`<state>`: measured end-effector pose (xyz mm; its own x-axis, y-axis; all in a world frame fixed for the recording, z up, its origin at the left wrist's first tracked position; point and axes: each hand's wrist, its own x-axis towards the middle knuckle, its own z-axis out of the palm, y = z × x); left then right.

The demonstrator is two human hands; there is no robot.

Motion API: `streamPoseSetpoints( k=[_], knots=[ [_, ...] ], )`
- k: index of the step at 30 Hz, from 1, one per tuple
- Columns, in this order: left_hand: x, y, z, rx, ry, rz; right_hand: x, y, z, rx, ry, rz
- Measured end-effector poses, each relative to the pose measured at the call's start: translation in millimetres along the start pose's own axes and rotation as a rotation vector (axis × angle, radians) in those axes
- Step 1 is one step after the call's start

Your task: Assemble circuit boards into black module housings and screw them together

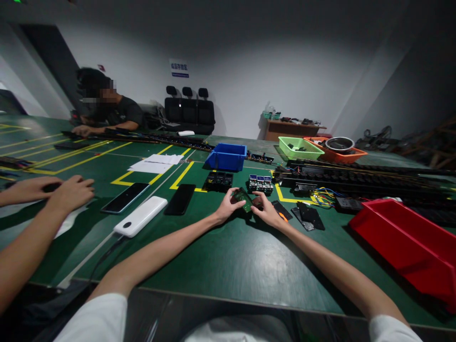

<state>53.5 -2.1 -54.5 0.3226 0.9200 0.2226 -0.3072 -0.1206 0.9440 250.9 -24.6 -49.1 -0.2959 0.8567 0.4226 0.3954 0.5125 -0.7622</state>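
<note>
Circuit board (244, 201) — between both hands' fingers (238, 204) — tilted.

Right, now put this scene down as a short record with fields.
left hand: holds a green circuit board, fingers on its left side
right hand: at the board's right edge, grip unclear
board: tilted between the hands
beyond hands: blue bin
far right: red bin
left side: white power bank, black phone
others: a person across the table
</note>
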Motion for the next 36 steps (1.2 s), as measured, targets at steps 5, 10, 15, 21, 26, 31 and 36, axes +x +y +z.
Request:
streamPoseSetpoints(
  k=[5, 10, 15, 21, 26, 31, 36],
  knots=[
    [1, -2, 0.6, -0.074, -0.036, -0.087, 1, 2, -2, -0.026, 0.177, 0.015],
    [3, -1, 0.3, -0.108, -0.007, -0.093, 2, 3, -3, 0.086, 0.201, 0.024],
    [6, 0, -1.3, -0.132, 0.047, -0.117, 5, 11, -2, 0.198, 0.133, 0.085],
    [6, -1, -1.7, -0.155, 0.040, -0.121, 6, 14, 0, 0.275, 0.086, 0.155],
    [6, 0, -1.8, -0.173, -0.020, -0.107, 7, 15, -1, 0.294, 0.130, 0.168],
    [7, -2, -1.9, -0.138, 0.010, -0.088, 8, 15, -2, 0.267, 0.134, 0.174],
    [7, -4, -1.7, -0.136, 0.024, -0.077, 9, 14, -3, 0.263, 0.133, 0.168]
  ],
)
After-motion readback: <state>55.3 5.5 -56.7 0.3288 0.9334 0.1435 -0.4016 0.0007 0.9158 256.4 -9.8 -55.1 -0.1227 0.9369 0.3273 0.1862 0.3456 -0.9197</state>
